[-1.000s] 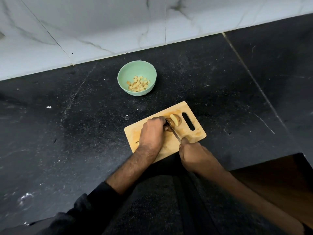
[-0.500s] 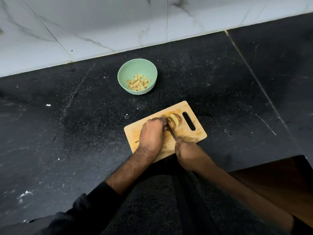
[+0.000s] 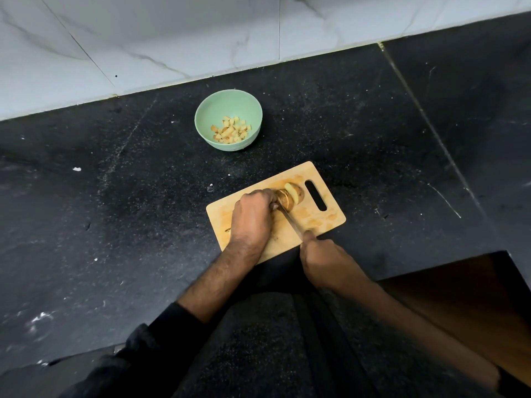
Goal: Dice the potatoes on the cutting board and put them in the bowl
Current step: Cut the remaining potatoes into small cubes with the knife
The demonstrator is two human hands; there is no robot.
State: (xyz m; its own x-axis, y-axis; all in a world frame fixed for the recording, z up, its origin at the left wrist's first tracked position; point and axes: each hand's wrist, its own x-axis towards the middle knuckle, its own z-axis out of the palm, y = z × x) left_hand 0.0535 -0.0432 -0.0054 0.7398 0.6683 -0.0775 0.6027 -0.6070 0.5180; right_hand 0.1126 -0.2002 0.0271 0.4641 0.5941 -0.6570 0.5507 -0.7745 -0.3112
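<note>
A wooden cutting board (image 3: pixel 321 218) lies on the black counter. On it sits a brown-skinned potato (image 3: pixel 286 198) with cut slices (image 3: pixel 293 191) leaning at its right end. My left hand (image 3: pixel 253 215) holds the potato from the left, fingers curled over it. My right hand (image 3: pixel 326 257) grips the handle of a knife (image 3: pixel 291 221), whose blade runs up to the potato beside my left fingertips. A light green bowl (image 3: pixel 230 109) with several diced potato pieces (image 3: pixel 231 130) stands behind the board.
The black stone counter (image 3: pixel 115 211) stretches to the left and right. A white marble wall (image 3: pixel 172 38) rises at the back. A dark wooden opening (image 3: pixel 465 297) lies at the lower right, past the counter's edge.
The knife blade has slid back and forth at the potato while my right hand shifted slightly toward me. My left hand has stayed on the potato.
</note>
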